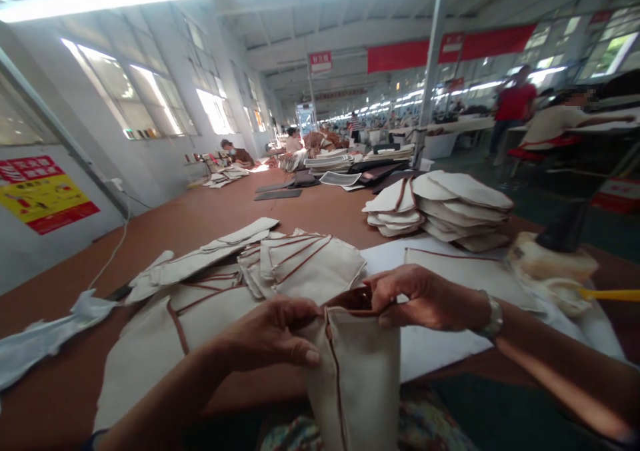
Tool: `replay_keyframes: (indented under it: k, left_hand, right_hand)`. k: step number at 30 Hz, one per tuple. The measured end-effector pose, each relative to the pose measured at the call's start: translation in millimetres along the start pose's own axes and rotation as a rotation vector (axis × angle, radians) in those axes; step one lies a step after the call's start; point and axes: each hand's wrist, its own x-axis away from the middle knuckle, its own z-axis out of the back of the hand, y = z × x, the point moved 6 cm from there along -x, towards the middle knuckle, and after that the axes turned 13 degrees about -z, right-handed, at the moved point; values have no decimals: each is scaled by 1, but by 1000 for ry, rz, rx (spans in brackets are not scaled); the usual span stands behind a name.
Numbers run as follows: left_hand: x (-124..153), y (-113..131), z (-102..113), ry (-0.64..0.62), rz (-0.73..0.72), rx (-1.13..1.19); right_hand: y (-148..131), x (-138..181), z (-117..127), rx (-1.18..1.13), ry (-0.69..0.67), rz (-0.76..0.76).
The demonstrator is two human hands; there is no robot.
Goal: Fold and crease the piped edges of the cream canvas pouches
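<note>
A cream fabric piece with brown edging (367, 371) hangs upright between my hands at the table's near edge, its top opening showing a brown inside. It looks like a bag part or pouch; a dark seam line runs down its front. My left hand (280, 334) pinches the top left corner, thumb in front. My right hand (425, 298) grips the upper right rim, fingers curled over it. Left of my hands lie cream panels with brown trim (310, 264), loosely overlapped. Another cream panel (460, 274) lies flat on white paper (435, 351) beyond my right hand.
Stacked cream pieces (450, 204) stand at the right of the brown table (200, 204). A glue container with a dark top (550, 258) and a yellow-handled brush (605, 294) are at far right. A white cloth (55, 334) lies left. Several people work farther back.
</note>
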Motion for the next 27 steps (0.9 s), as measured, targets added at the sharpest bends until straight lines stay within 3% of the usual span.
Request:
replay_keyframes:
  k: [5,8,11,19,27]
  left_hand:
    - [1,20,-25,61,-85,40]
    - [0,25,-37,96,-77,-27]
    - [1,29,-43,82,-22,-31]
    - [-6,36,-41,166,2,77]
    - [-12,35,-46,198,46,-109]
  right_hand:
    - [-2,9,-19,14,-101,-65]
    - [-9,12,-35,-106,-86,-104]
    - [-19,16,-43,-72,-37,-59]
    - [-27,25,-34,23,-36,-153]
    - [-34,28,-34,-22,24,-162]
